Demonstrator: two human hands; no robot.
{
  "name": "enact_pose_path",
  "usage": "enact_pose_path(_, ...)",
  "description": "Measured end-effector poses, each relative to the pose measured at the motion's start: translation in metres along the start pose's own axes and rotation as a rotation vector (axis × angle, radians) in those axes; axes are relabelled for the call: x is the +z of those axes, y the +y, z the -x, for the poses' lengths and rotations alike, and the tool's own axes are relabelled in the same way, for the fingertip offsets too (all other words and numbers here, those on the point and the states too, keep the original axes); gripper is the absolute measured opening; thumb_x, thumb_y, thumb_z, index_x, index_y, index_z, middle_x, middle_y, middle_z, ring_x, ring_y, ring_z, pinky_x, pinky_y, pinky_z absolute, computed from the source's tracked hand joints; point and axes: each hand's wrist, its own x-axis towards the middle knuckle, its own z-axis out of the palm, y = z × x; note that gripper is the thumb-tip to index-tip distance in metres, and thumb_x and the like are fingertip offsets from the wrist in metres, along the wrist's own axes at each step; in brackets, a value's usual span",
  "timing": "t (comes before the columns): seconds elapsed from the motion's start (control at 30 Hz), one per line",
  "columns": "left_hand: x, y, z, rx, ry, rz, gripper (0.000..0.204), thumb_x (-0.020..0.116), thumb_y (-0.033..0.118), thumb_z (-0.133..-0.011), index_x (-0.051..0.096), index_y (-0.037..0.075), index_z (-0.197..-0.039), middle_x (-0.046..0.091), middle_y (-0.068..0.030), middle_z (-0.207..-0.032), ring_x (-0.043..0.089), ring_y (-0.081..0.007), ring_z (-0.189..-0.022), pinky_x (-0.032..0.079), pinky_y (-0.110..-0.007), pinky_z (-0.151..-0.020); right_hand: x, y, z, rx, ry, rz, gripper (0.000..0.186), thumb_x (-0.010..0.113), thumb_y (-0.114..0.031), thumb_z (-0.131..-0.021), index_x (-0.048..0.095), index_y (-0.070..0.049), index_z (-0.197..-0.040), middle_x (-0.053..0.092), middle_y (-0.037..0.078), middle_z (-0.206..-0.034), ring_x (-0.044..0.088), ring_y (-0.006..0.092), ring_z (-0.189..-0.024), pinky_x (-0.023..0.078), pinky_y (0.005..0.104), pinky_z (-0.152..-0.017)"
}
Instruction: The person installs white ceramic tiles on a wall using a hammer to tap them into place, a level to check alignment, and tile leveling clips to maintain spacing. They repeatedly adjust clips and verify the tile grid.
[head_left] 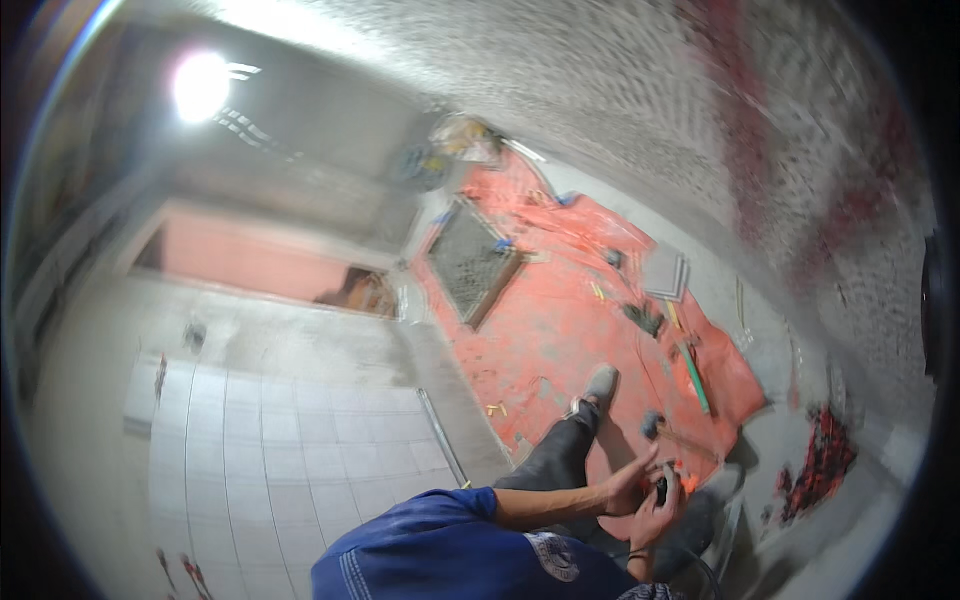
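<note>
Blue shirt cloth occupies the lower edge, nearest the camera. Black item: located between the person's 2 hands, right of the shirt, above the sheet. Its kind cannot be determined, owing to blur and small size.

Right hand: fingers curled around the black item; a dark band circles the wrist. Left hand: against or just beside the same item, some fingers extended; whether they pinch it cannot be told.

Mallet: lies just beyond the hands, dark head toward the shoe. Leg: dark trousers, extended forward, ending in 1 grey shoe set on the red sheet.

Items farther out on the sheet: green bar, lying lengthwise near the right edge; dark green item, blurred; grey plate, at the sheet's border; grey slab, four-cornered, at the far left side.

Surroundings: white tiles cover the floor to the left, with a metal strip along their near side. Red-and-black heap: right of the hands, well apart. Rough grey wall: upper right. Lamp: lit, upper left.
</note>
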Motion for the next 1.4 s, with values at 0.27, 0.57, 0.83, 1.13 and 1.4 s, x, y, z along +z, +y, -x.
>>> enact_pose_path(0.27, -0.017, 0.047, 0.146, 0.372, -0.661, 0.235, 0.031, 0.049, 0.034, -0.101, 0.059, 0.007, -0.112, 0.062, -0.0026, -0.107, 0.061, -0.0125, -0.094, 0.051, -0.025, -0.085, 0.031, -0.161, -0.003, -0.834, -0.512, 0.129, 0.037, 0.062, -0.007, -0.083, 0.06, 0.0, -0.12, 0.06, 0.02, -0.109, 0.053, 0.0409, -0.108, 0.042, 0.0461, -0.095)
enact_pose_path(0.57, -0.124, 0.168, 0.265, 0.874, -0.478, 0.163, 0.042, 0.048, 0.032, -0.102, 0.045, 0.015, -0.14, 0.058, -0.0017, -0.125, 0.055, -0.0138, -0.113, 0.046, -0.033, -0.097, 0.222, -0.292, 0.015, -1.051, -0.762, 0.068, 0.037, 0.06, -0.007, -0.085, 0.058, -0.002, -0.122, 0.059, 0.023, -0.109, 0.057, 0.0427, -0.099, 0.047, 0.0465, -0.086)
enact_pose_path(0.83, -0.232, 0.269, 0.399, 1.14, -0.376, 0.487, 0.035, 0.049, 0.04, -0.101, 0.058, 0.007, -0.11, 0.063, -0.0024, -0.098, 0.062, -0.0129, -0.086, 0.054, -0.027, -0.076, 0.416, -0.402, 0.083, -1.15, -0.963, -0.054, 0.04, 0.063, -0.014, -0.087, 0.056, -0.003, -0.125, 0.062, 0.021, -0.098, 0.063, 0.0398, -0.085, 0.051, 0.0447, -0.07)
enact_pose_path(1.13, -0.305, 0.249, 0.542, 1.556, -0.33, 0.752, 0.041, 0.045, 0.051, -0.099, 0.056, 0.012, -0.103, 0.065, -0.0089, -0.103, 0.065, -0.0203, -0.079, 0.053, -0.028, -0.053, 0.513, -0.48, 0.16, -1.32, -1.179, -0.41, 0.066, 0.076, -0.002, -0.074, 0.047, -0.001, -0.134, 0.067, 0.016, -0.102, 0.066, 0.0314, -0.09, 0.053, 0.0396, -0.075)
enact_pose_path(1.4, -0.31, 0.209, 0.568, 1.767, 0.091, 0.947, 0.026, 0.053, 0.035, -0.099, 0.061, 0.01, -0.1, 0.067, -0.0112, -0.089, 0.063, -0.0329, -0.108, 0.057, -0.05, -0.082, 0.576, -0.517, 0.18, -0.294, -1.833, -0.56, 0.041, 0.065, -0.002, -0.089, 0.043, -0.001, -0.124, 0.063, 0.014, -0.106, 0.064, 0.0199, -0.09, 0.055, 0.0331, -0.078)
